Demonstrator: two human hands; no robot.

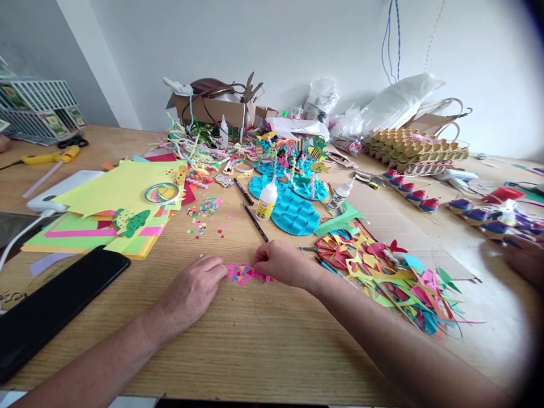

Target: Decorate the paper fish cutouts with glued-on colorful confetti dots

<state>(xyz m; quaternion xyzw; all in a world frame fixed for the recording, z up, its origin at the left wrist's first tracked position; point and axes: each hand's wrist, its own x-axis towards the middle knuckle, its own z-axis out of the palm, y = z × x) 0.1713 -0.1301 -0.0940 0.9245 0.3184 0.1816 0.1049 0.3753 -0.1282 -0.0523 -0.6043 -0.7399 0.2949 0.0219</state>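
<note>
A pink paper fish (241, 273) decorated with small coloured triangles lies flat on the wooden table between my hands. The fingertips of my left hand (193, 290) close on its left end. On the opposite end, my right hand (281, 264) pinches the fish with curled fingers; those fingertips are partly hidden. Just beyond, a black pen (256, 223) points toward my right hand. A white glue bottle (266, 203) with a yellow label stands upright by a blue-painted egg-carton base (295, 218). Small paper confetti (206, 208) is scattered beyond my left hand.
Coloured paper sheets (114, 190) and a black phone-like slab (63, 306) lie left. Paper scraps (395, 277) and scissors (312, 249) are to the right. Another person's hand (527, 258) is by painted egg-carton pieces (488, 218). A second glue bottle (340, 194) stands behind.
</note>
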